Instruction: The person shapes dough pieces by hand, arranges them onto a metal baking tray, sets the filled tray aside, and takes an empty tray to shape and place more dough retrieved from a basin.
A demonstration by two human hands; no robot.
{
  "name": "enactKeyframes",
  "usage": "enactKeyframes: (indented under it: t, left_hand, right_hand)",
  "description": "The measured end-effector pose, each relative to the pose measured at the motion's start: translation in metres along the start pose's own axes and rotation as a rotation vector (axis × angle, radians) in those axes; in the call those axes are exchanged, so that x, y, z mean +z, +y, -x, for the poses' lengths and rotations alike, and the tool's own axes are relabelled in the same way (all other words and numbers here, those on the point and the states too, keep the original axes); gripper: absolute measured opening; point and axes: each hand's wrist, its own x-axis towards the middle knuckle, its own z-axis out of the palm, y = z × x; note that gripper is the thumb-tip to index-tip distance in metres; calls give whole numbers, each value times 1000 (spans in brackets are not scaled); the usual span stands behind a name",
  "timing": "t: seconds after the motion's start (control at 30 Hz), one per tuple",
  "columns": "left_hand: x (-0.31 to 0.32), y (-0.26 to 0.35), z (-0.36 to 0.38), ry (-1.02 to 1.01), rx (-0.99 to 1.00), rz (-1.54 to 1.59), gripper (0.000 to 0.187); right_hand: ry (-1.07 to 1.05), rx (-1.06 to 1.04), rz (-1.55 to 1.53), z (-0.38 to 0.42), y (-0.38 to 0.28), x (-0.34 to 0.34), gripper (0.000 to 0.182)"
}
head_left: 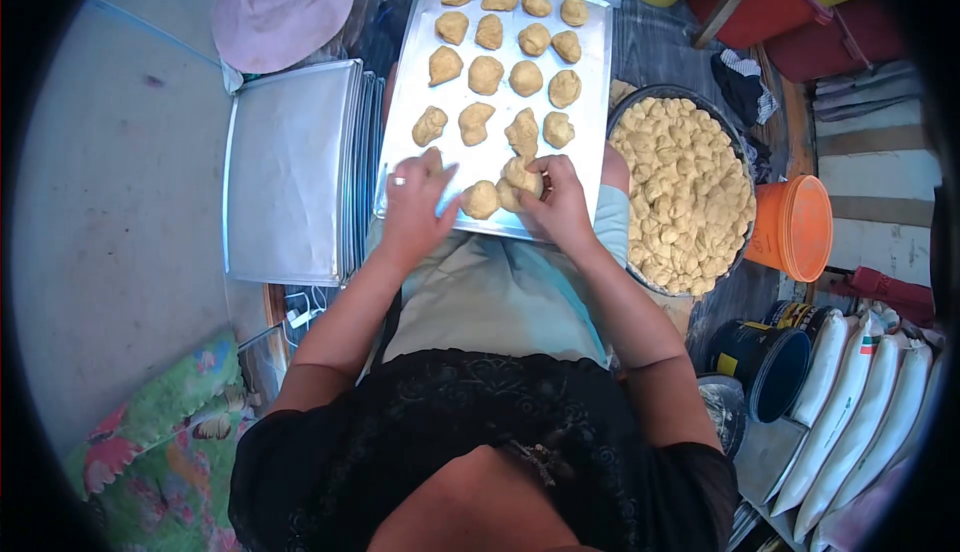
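A metal baking tray (400,177) rests on my lap, carrying rows of rough yellowish-brown dough balls (486,76). My right hand (560,202) pinches a dough piece (520,178) near the tray's front edge, pressed against other dough there. Just left of it sits a rounder dough ball (481,200). Over the tray's front left corner is my left hand (412,207), wearing a ring, its fingers apart and slightly blurred. A bit of dough shows beyond its fingertips, and the hand covers what lies beneath.
At my right stands a wide round basin (685,192) heaped with dough pieces, beside an orange bucket (795,229). A stack of metal trays (285,172) leans at my left, below a pink hat (284,10). Dark buckets (765,367) and filled white bags (850,412) are at lower right.
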Motion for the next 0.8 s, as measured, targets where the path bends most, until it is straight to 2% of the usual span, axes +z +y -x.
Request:
enactKeyframes:
  t: [0.03,0.1,0.13,0.23,0.3,0.33,0.37,0.4,0.43,0.53,0.57,0.67,0.8]
  left_hand:
    - [-2,8,-1,-16,112,-27,40]
    - [9,12,1,-102,82,-47,40]
    - [13,13,2,-145,66,-57,41]
    - [17,10,-7,-75,-47,-184,41]
    - [19,13,-10,-64,-85,-239,42]
    - [20,17,-11,-40,-29,-194,43]
    - [22,22,-13,-16,28,-150,44]
    - [23,27,-15,8,87,-106,45]
    - [26,35,-16,-73,168,-113,45]
    - [48,44,-22,-186,245,-194,41]
    - [53,48,-25,-228,146,-189,35]
    - [56,49,-34,-290,84,-186,33]
    - [46,50,-31,-252,107,-114,35]
  right_hand:
    - [-33,20,-9,1,2,-1,36]
    - [-101,63,-28,6,2,-7,33]
    - [-49,84,-29,9,-1,-11,33]
    - [94,159,12,13,-16,-24,34]
    - [-4,78,414,18,-19,-32,37]
    - [-54,33,615,18,-22,-35,39]
    - [-65,161,565,20,-27,-37,38]
    - [-62,128,558,20,-29,-38,35]
    - [-61,94,552,21,-29,-40,32]
    - [-26,81,483,22,-28,-39,25]
    - [-5,88,455,21,-27,-39,23]
    - [41,-6,483,20,-19,-34,22]
    - [-78,-83,690,20,-10,-32,31]
